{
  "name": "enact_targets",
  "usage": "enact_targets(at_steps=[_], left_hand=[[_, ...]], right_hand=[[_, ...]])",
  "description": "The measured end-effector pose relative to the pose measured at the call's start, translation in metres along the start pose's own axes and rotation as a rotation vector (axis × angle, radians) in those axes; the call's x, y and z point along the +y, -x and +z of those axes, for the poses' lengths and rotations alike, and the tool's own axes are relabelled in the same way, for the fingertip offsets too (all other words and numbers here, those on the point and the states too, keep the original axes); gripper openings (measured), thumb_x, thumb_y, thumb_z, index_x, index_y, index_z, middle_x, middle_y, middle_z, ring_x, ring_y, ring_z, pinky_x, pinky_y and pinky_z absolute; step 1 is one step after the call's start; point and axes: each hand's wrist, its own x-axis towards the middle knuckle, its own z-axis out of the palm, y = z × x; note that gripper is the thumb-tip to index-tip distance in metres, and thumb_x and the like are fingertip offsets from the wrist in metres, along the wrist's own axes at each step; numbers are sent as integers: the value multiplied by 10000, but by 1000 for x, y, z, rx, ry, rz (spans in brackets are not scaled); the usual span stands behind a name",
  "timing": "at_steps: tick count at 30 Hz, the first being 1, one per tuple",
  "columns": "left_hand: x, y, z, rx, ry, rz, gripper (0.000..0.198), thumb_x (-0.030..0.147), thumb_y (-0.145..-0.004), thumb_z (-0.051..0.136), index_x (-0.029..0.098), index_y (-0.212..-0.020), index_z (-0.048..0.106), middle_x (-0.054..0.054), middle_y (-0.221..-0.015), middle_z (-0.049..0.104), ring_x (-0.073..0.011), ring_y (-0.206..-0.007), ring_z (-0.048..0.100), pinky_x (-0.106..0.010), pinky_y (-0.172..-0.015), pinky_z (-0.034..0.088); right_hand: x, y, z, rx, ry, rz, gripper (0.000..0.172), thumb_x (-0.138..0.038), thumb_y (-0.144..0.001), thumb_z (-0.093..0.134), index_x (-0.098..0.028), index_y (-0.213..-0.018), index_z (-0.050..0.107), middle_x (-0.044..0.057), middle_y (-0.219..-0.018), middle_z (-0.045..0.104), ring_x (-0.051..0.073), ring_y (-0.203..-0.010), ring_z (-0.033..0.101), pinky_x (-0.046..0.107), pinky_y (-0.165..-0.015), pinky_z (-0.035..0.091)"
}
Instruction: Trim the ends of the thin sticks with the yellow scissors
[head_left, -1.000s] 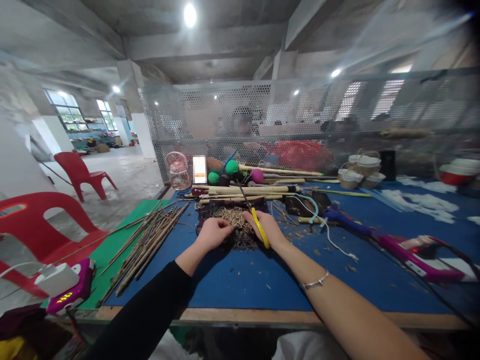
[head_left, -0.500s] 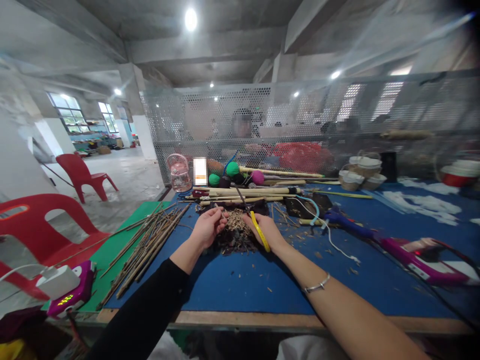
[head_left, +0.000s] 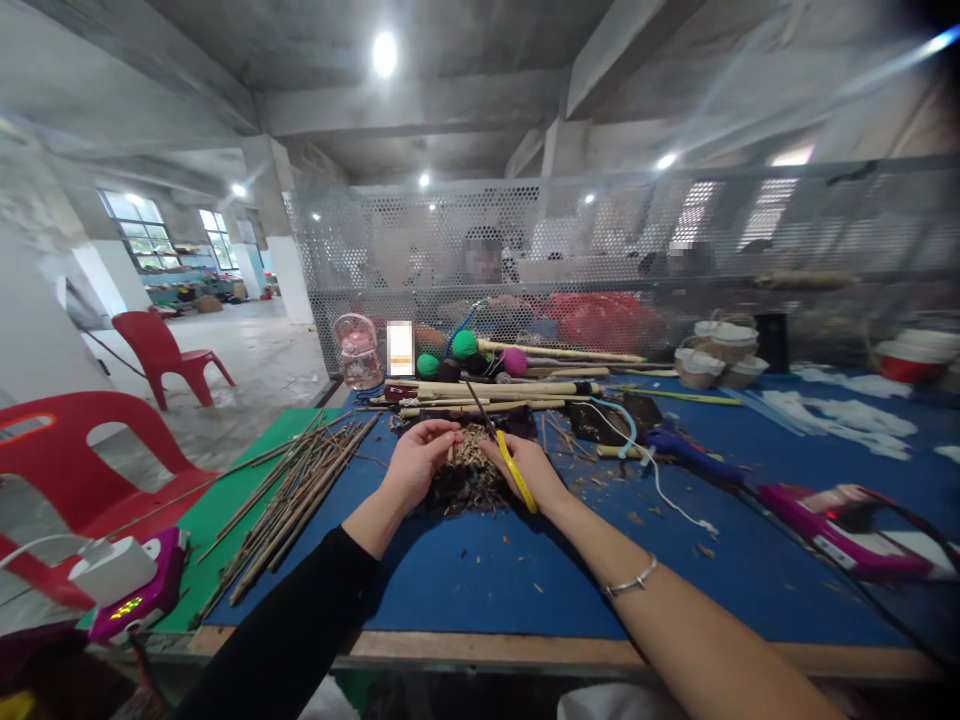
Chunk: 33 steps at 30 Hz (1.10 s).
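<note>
My right hand (head_left: 532, 472) is wrapped round scissors (head_left: 514, 470) with a yellow handle. Their dark blades point away from me, up and to the left. Opposite, my left hand (head_left: 418, 458) has its thumb and fingertips pinched together; whatever is between them is too small to make out. Between and below both hands lies a heap of short cut twig pieces (head_left: 471, 455), light brown with darker bits toward the front. To the left of my left hand, a bundle of long thin brown sticks (head_left: 300, 510) lies slantwise on the table.
Pale peeled rods (head_left: 495, 386) and green and magenta yarn balls (head_left: 465, 345) lie behind the heap. A purple power device (head_left: 844, 535) with a blue-handled tool (head_left: 694, 452) is at right. Small pots (head_left: 724, 350) stand at the back. Perforated mesh (head_left: 420, 240) borders the table.
My left fingers have turned inward over the heap, and the short twig piece seen in them before no longer shows. My right hand keeps the scissors in nearly the same place.
</note>
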Motion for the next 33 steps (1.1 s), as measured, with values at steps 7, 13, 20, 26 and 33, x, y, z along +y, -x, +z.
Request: enact_targets(at_steps=[7,13,20,26,33], left_hand=[[-3,-3,-1,90,-108,207,489,249,-540,749,192,-911,436,22,-808,582,-95,-658,605,-208,-600,448],[-3,-3,-1,44,-89,83,445,271,-535,752,131,-913,564,-20,-746,614,-114,-693,600,-222,-642,440],[-5,1,2,53,-173,56,343,289,-533,745,113,-813,653,-29,-692,649,-87,-570,541,-210,-574,426],[-11,3,5,-6,-104,1,309,300,-533,749,117,-761,650,-47,-723,661,-110,-615,576,-216,-598,440],[-14,4,7,-44,9,-71,323,307,-524,760,118,-740,612,-50,-710,651,-128,-648,602,-239,-632,460]], right_hand=[[-2,1,0,-25,-14,0,450,-552,-770,418,-139,-707,583,23,-648,590,140,-598,500,221,-583,367],[-6,4,0,-70,80,47,366,-522,-733,516,-172,-827,568,31,-733,617,154,-651,541,226,-584,360],[-10,8,4,-98,193,-44,531,-526,-647,628,-171,-1020,499,80,-964,569,199,-856,548,266,-696,373],[-12,9,8,-43,239,-104,573,-526,-621,653,-164,-1033,485,80,-951,534,214,-897,517,300,-745,370],[-12,10,9,-10,272,-130,606,-549,-603,654,-163,-1030,464,95,-975,530,235,-928,507,326,-771,375]])
